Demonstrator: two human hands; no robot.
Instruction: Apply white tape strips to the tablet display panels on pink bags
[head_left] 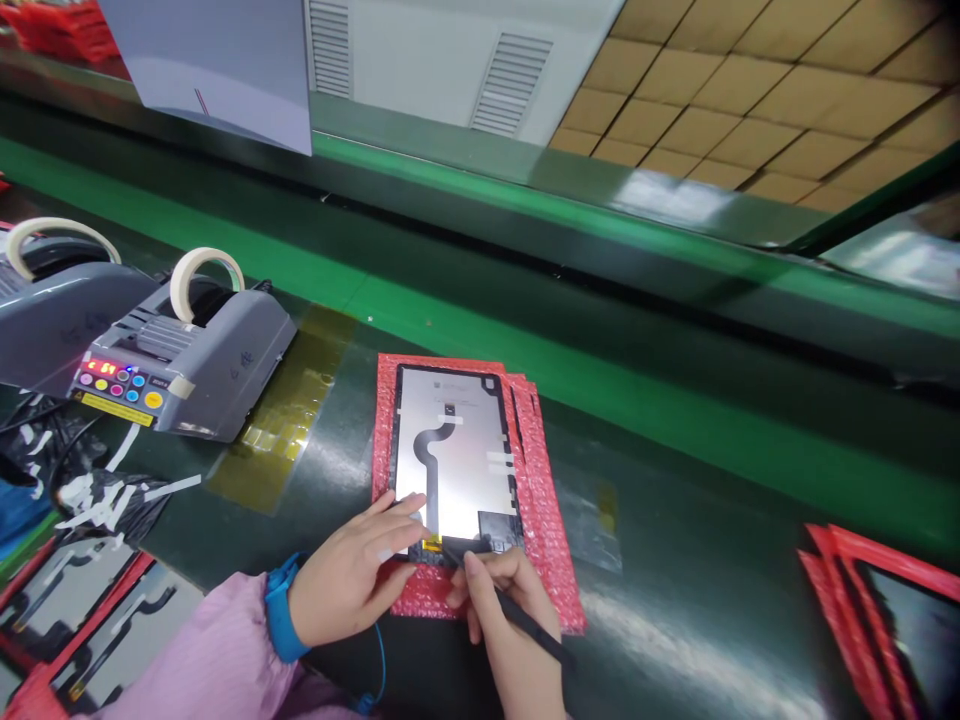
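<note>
A silver tablet panel (pixel 457 460) with a black flex cable lies back-up on red bubble wrap (pixel 544 500) on the dark bench. My left hand (pixel 352 575), with a blue wrist strap (pixel 279 610), rests on the panel's near left corner, fingers stretched and pressing down. My right hand (pixel 510 625) is closed round a thin black tool (pixel 499 595) held like a pen. The tool's tip touches the panel's near edge beside a small yellow patch.
Two grey tape dispensers (pixel 187 365) with white tape rolls stand at the left. Yellow tape strips (pixel 289 410) are stuck to the bench. More panels lie in red wrap at lower left (pixel 90 620) and right (pixel 892 610). A green conveyor belt (pixel 600 370) runs behind.
</note>
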